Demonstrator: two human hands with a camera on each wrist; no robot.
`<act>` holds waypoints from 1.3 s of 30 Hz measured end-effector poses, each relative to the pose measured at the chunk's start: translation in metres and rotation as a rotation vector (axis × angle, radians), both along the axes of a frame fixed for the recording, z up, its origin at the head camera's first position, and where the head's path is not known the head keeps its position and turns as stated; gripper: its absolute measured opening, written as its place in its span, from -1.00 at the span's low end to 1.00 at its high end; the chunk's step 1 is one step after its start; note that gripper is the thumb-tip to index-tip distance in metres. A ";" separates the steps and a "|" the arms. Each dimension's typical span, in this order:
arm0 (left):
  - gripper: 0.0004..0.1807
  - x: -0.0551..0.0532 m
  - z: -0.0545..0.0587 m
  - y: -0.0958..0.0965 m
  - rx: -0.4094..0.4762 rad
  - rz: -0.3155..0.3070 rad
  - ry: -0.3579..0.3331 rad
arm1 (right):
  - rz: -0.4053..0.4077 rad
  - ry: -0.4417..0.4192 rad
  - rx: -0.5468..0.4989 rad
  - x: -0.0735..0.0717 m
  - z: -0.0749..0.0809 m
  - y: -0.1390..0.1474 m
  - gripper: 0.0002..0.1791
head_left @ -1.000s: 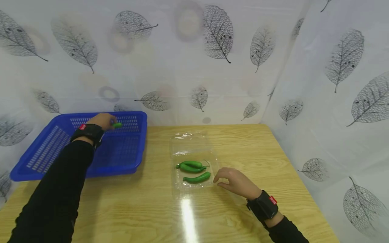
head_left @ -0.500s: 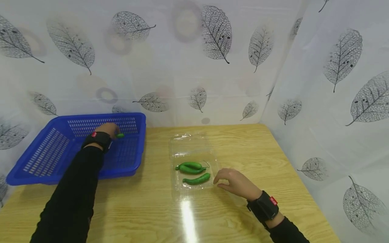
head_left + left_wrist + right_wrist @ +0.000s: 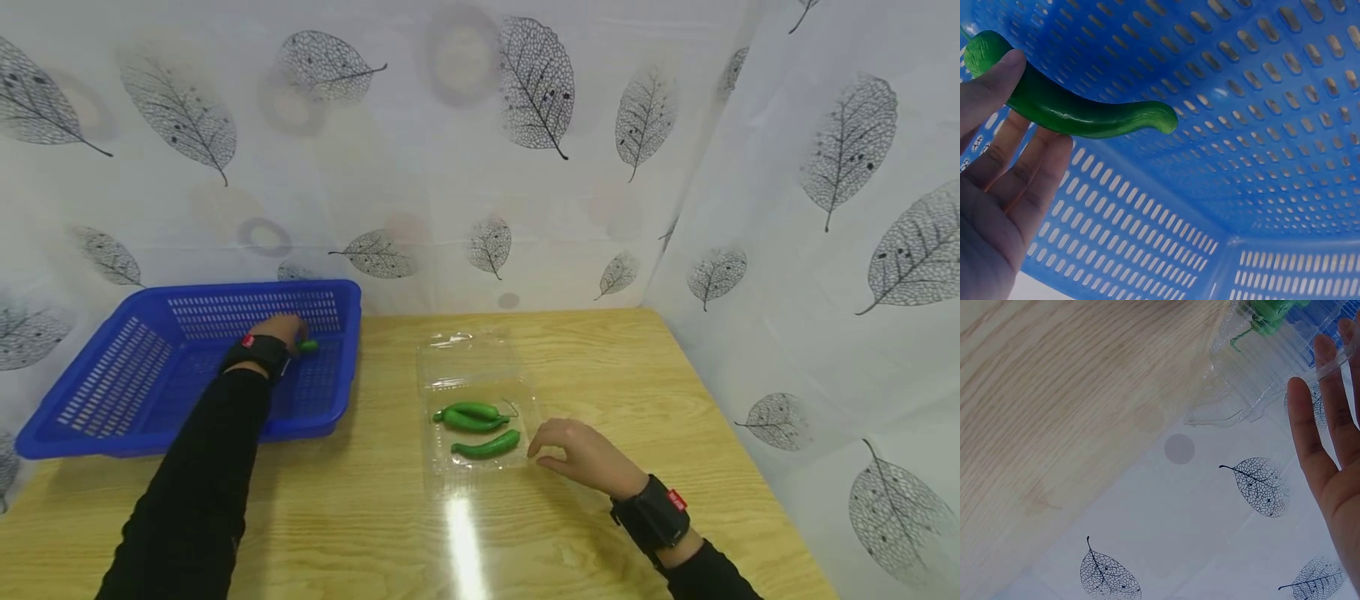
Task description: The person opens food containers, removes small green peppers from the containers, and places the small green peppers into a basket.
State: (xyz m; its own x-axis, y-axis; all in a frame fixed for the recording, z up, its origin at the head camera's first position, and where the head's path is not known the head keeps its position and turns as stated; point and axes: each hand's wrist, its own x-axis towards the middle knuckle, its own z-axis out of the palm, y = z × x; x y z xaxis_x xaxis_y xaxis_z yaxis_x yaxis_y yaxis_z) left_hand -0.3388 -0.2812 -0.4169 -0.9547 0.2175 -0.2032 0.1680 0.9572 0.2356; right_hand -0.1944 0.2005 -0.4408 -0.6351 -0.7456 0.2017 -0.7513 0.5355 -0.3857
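Note:
In the head view my left hand [image 3: 279, 327] is inside the blue plastic basket [image 3: 347, 367], holding a green chili pepper [image 3: 308, 346]. The left wrist view shows that pepper [image 3: 1079, 112] pinched between thumb and fingers near its stem end, its curved tip pointing away. A clear, lidded plastic box [image 3: 472, 360] lies opened on the table, with several green peppers [image 3: 486, 447] in its base. My right hand [image 3: 588, 458] is at the box's right edge, fingers loosely bent and holding nothing. Whether its fingertips touch the rim, I cannot tell.
The basket has slotted sides and stands at the back left of the wood-grain table [image 3: 360, 517]. White sheeting [image 3: 435, 167] printed with grey leaves hangs behind and along the right side. A bright light reflection [image 3: 465, 542] lies in front of the box.
My left hand has moved down and to the right inside the basket, with the pepper still in its fingers. The right hand and the peppers in the box have stayed put.

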 end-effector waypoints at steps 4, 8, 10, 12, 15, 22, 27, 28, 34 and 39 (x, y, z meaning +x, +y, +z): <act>-0.66 0.006 0.002 0.003 -0.009 0.015 0.000 | -0.003 -0.005 0.006 0.001 0.000 0.001 -0.80; -0.66 0.006 -0.002 0.000 -0.026 0.026 0.008 | 0.000 -0.009 0.002 0.001 0.000 0.002 -0.80; -0.66 0.004 -0.004 -0.002 -0.028 0.024 0.012 | 0.002 -0.010 0.000 0.001 0.000 0.002 -0.80; -0.65 0.002 -0.007 -0.004 -0.028 0.021 0.013 | 0.004 -0.007 -0.001 0.001 0.000 0.002 -0.80; -0.63 0.000 -0.009 -0.006 -0.024 0.023 0.009 | 0.003 -0.004 -0.001 0.001 0.000 0.003 -0.80; -0.60 0.000 -0.006 -0.006 -0.029 0.018 -0.035 | 0.002 0.006 -0.006 0.001 0.001 0.003 -0.80; -0.57 0.004 0.000 -0.003 -0.016 0.026 -0.046 | 0.000 0.002 -0.008 0.001 0.002 0.003 -0.80; -0.57 0.006 0.001 -0.002 -0.015 0.033 -0.046 | 0.000 0.002 -0.010 0.001 0.002 0.003 -0.80; -0.55 0.012 0.008 0.001 -0.020 0.045 -0.039 | 0.003 0.013 -0.009 0.001 0.001 0.003 -0.80; -0.52 0.009 0.000 -0.004 -0.023 0.046 -0.053 | 0.004 0.021 -0.007 0.002 0.000 0.002 -0.80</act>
